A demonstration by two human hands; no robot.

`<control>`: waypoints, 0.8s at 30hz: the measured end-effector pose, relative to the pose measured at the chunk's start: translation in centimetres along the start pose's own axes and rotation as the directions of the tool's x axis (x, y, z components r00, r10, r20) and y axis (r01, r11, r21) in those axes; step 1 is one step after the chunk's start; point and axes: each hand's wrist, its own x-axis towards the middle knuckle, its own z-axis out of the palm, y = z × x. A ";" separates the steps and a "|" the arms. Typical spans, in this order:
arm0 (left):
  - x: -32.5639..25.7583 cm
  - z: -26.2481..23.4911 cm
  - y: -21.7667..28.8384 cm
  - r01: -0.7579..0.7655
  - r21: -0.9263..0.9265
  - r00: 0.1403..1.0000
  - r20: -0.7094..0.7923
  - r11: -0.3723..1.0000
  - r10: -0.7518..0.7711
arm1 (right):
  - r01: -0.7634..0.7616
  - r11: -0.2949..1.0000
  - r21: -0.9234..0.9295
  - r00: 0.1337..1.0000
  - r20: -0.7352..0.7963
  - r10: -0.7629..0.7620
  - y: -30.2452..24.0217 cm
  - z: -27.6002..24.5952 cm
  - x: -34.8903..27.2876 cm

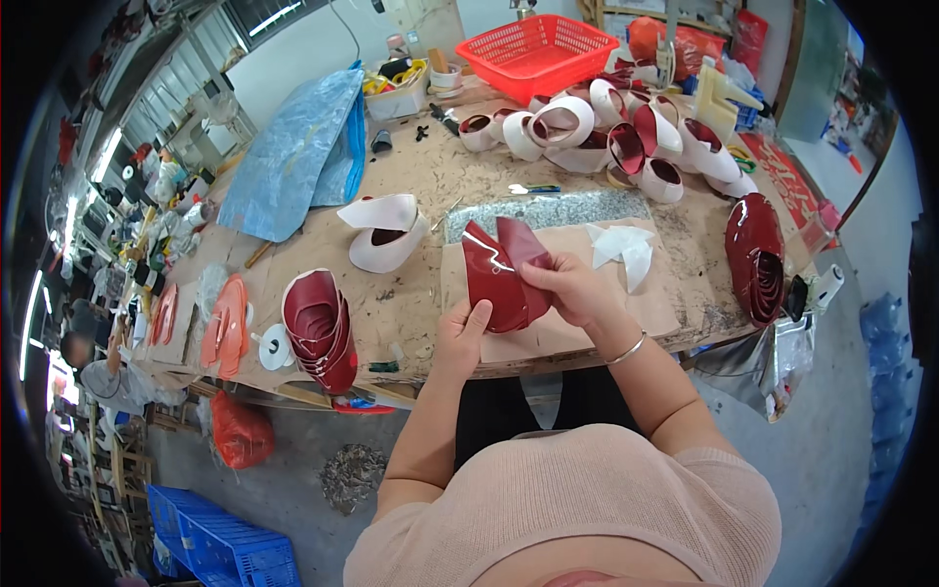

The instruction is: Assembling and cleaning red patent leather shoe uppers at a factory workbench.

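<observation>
Both of my hands hold a glossy dark red shoe upper [489, 264] above the brown board at the table's near edge. My left hand [458, 342] grips its lower left side, with the thumb on top. My right hand [579, 289] pinches the right side, where a duller red flap [523, 245] stands up; the fingers beneath are hidden. White paper-like scraps [624, 252] lie right of the upper. Beyond it is a grey stone slab [558, 208]. To the left sits a single white-and-red shoe upper [386, 240].
Nested dark red uppers stand in a left stack [321, 333] and a right stack [755, 259]. White uppers [577, 132] are heaped at the back right, before a red basket [538, 54]. A blue sheet [293, 157], small pliers [533, 190] and a white roll [275, 347] lie about.
</observation>
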 end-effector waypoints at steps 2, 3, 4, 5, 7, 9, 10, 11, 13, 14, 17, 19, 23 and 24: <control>-0.2 0.7 0.7 0.053 -0.275 0.998 -0.001 0.960 -0.055 | 0.002 0.998 0.056 1.000 0.009 -0.002 -0.6 0.7 -0.2; -0.4 1.1 1.2 0.076 -0.405 0.997 0.002 0.911 -0.082 | 0.002 0.996 0.085 1.000 0.015 -0.003 -0.8 1.0 -0.2; -0.1 1.2 1.9 0.073 -0.470 0.997 0.001 0.880 -0.083 | -0.049 0.987 0.152 0.998 0.043 0.043 -1.2 0.9 -0.1; 0.3 1.3 2.7 0.069 -0.532 0.997 -0.001 0.844 -0.082 | -0.018 0.994 0.106 0.996 0.084 0.009 -1.2 0.5 -0.2; 1.2 1.5 3.8 0.073 -0.614 0.994 -0.024 0.786 -0.111 | 0.056 0.998 0.007 0.983 0.176 -0.057 -0.7 -0.2 -0.5; 1.7 1.9 4.2 0.089 -0.666 0.982 -0.067 0.741 -0.178 | 0.278 0.887 -0.370 0.954 0.214 -0.210 -1.1 1.3 -1.8; 1.9 1.9 4.0 0.082 -0.677 0.978 -0.087 0.731 -0.191 | 0.320 0.860 -0.399 0.947 0.161 -0.277 -0.7 1.7 -2.1; 2.2 1.8 3.4 0.077 -0.689 0.973 -0.105 0.720 -0.204 | 0.358 0.829 -0.429 0.932 0.109 -0.346 -0.4 2.1 -2.2; 2.2 2.0 3.0 0.102 -0.734 0.962 -0.099 0.672 -0.255 | 0.342 0.913 -0.221 0.935 -0.012 -0.353 -0.2 2.3 -2.1; 1.9 2.3 3.1 0.133 -0.764 0.954 -0.075 0.632 -0.291 | 0.284 0.956 -0.079 0.956 -0.051 -0.288 -0.4 2.3 -2.3; 1.7 2.8 3.3 0.162 -0.789 0.932 -0.075 0.593 -0.355 | 0.169 0.977 0.126 0.984 -0.070 -0.161 -0.8 2.5 -2.4; 1.7 2.9 3.8 0.160 -0.779 0.918 -0.108 0.606 -0.381 | 0.083 0.992 0.094 0.996 0.003 -0.084 -1.0 1.3 -2.6; 3.1 1.4 5.4 0.125 -0.742 0.885 -0.216 0.659 -0.411 | 0.282 0.827 -0.486 0.929 0.353 -0.110 -0.8 -0.7 -3.5; 3.4 1.3 5.4 0.126 -0.751 0.891 -0.202 0.649 -0.406 | 0.335 0.765 -0.550 0.919 0.370 -0.136 -0.5 -0.6 -3.4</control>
